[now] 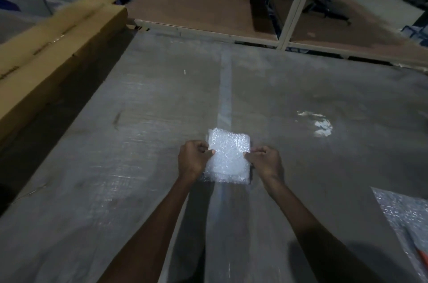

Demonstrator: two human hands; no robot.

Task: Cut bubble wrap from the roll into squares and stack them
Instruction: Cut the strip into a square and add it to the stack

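I see a small square of bubble wrap (228, 155) in the middle of the big grey table. It is white and shiny, with lots of tiny bubbles. It looks like a few pieces lie one on top of another, because an extra edge peeks out at the bottom and at the top left. Its left and right sides are pinched, and it sits low over the table. A bigger sheet of bubble wrap (404, 215) lies flat at the right edge.

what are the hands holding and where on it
A bubble wrap square: the left hand pinches its left edge, the right hand its right edge.
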